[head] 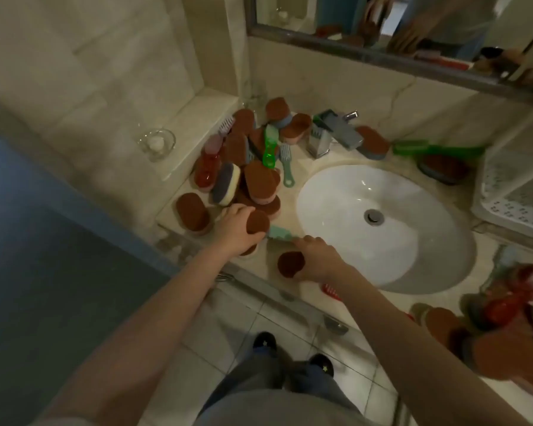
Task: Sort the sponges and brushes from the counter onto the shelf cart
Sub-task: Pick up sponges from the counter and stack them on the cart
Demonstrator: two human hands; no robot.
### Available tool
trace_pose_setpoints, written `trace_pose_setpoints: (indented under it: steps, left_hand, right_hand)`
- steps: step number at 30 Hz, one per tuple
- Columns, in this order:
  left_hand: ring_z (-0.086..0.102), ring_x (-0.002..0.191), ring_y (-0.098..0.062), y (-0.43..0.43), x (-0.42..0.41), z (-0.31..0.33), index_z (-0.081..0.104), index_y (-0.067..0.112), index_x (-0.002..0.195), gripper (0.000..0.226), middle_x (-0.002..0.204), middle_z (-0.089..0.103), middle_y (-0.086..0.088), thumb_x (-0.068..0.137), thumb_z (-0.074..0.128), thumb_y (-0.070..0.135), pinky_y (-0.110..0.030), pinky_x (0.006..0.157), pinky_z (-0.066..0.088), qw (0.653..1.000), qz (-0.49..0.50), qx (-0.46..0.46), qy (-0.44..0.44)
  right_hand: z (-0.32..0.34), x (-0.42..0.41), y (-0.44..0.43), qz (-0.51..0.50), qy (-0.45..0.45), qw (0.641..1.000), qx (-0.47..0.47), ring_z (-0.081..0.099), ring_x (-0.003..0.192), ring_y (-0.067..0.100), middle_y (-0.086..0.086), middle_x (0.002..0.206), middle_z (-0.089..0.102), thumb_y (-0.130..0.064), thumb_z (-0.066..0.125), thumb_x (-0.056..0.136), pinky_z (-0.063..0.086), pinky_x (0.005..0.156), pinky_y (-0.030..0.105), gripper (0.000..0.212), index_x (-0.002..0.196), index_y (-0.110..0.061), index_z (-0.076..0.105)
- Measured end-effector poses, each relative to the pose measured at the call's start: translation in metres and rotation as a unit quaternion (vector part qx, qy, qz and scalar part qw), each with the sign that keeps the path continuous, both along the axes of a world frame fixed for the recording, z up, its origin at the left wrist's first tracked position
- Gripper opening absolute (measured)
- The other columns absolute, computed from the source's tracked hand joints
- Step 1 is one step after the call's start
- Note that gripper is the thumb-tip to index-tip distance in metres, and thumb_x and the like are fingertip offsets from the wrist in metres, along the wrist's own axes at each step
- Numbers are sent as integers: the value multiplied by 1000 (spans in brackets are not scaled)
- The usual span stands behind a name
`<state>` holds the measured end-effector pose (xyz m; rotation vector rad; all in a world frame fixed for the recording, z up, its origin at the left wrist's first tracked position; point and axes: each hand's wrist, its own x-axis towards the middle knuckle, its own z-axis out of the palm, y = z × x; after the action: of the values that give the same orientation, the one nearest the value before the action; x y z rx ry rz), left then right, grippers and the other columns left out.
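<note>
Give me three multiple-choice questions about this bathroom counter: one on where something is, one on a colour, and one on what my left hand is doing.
1. Where is the sponge pile?
A. left of the sink
B. in the sink
C. on the floor

2. What colour is the face that shows on the sponge in the left hand?
A. brown
B. white
C. blue

3. What is the left hand doing?
A. lying flat
B. gripping a sponge
C. hanging at the side

Answers: 1 A, the pile lies beside the sink's left rim. 2 A, the face turned to the camera is brown. 3 B, the fingers curl round the sponge.
</note>
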<state>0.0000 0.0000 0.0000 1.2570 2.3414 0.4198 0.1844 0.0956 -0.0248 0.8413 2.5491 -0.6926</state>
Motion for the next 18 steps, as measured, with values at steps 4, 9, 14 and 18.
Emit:
trace_pose_setpoints:
  steps: [4,9,14,18]
  left_hand:
    - [29,134,-31,3,-8,-2,33,17,141,76,145,33,-8,79,66,45,-42,110,30,997,-16,-77,20]
    - [28,136,-32,7,-13,-10,27,17,144,83,149,28,-10,78,68,44,-46,109,31,991,-33,-124,26]
    - [36,131,-32,9,-17,-12,32,13,140,83,142,36,-13,75,70,46,-43,105,36,993,-32,-111,27]
    - [45,119,-27,13,-15,3,40,14,131,78,128,44,-10,69,75,45,-39,97,41,1000,0,-12,-17]
  right_hand:
    - [-10,-5,-6,42,-43,997,46,46,120,26,5,134,45,-45,70,75,40,102,43,78,141,-25,33]
    - [-18,-8,-5,51,-44,994,83,49,118,25,2,133,49,-49,65,78,43,99,43,70,138,-25,37]
    - [-4,-15,0,-26,7,999,20,54,103,21,1,115,56,-47,68,75,50,90,40,58,124,-23,48]
    - [20,-21,10,-165,90,982,-33,51,97,19,2,112,50,-35,74,72,49,83,33,59,121,-17,47]
